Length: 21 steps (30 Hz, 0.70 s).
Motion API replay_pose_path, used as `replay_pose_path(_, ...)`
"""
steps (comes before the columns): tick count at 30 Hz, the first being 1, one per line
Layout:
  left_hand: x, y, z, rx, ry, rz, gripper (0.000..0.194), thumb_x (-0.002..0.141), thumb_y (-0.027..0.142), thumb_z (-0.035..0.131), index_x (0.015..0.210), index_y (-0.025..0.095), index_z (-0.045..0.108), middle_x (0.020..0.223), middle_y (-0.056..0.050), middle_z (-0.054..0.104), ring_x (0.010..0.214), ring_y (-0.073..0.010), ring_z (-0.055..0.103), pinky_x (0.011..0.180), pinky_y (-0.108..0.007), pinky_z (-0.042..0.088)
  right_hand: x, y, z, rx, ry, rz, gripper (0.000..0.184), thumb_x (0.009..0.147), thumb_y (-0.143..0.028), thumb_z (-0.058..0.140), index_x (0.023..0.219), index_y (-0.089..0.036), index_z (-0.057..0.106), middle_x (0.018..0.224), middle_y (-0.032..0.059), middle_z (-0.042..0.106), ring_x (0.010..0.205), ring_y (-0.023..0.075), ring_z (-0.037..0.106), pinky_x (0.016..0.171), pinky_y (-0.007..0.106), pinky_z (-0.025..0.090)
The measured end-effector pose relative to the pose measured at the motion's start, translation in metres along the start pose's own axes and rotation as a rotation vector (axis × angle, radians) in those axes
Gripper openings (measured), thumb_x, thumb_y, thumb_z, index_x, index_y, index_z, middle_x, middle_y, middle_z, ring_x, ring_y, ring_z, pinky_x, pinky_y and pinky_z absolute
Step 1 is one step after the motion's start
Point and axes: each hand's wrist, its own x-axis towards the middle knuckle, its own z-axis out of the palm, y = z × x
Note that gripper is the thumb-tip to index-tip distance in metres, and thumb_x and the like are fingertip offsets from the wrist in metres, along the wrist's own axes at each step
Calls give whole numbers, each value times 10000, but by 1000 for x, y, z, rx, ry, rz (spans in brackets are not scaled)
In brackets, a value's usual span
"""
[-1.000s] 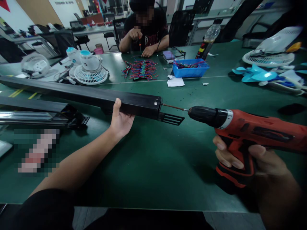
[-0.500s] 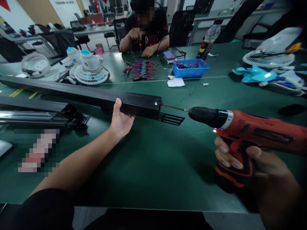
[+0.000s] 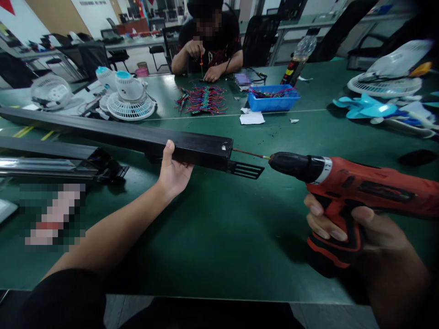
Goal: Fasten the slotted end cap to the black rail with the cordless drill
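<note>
My left hand [image 3: 173, 171] grips a long black rectangular housing [image 3: 113, 133] from below, near its right end, holding it level above the green table [image 3: 212, 228]. A black grille piece [image 3: 245, 170] sticks out under that end. My right hand [image 3: 356, 228] holds a red and black cordless drill [image 3: 346, 187] by its handle. The drill's thin bit [image 3: 248, 153] points left and meets the end face of the housing.
A second black housing [image 3: 61, 160] lies at the left. Small white and blue fans [image 3: 126, 96] stand behind it. A blue bin [image 3: 272, 98], a bundle of coloured wires [image 3: 202, 98] and a bottle [image 3: 298, 57] sit further back, where another person works. Fan parts [image 3: 380, 98] lie at the right.
The drill's small light, lit half a second ago, is now off. Both hands, the housing and the drill stay almost where they were.
</note>
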Motion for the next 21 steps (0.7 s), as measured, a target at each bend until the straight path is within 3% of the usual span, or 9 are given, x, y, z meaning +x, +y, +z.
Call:
replay_pose_path(9,-1,2,3,-64,36,-37,514,1125,693,906,1467,310,873,1465,-64,974,1700,-334,775,1388,-408,661,1,-4,3,-3,21,6,531,1022,-821,952,1049,-293,904,611,-26,561,526,184,413,474,337,438)
replay_pose_path(15,-4,3,8,-60,37,-40,491,1129,688,894,1434,304,870,1508,-65,962,1750,-340,736,1410,-413,643,1,-3,2,1,-27,-25,581,1018,-840,954,1189,-285,932,606,-32,566,537,203,456,473,333,485)
replay_pose_path(21,-5,3,9,4,37,-13,601,1013,733,996,1406,297,867,1542,-80,944,1781,-346,699,1447,-436,617,8,-6,2,-47,-19,-122,579,1040,-837,932,1225,-292,996,682,10,696,468,158,385,446,339,460)
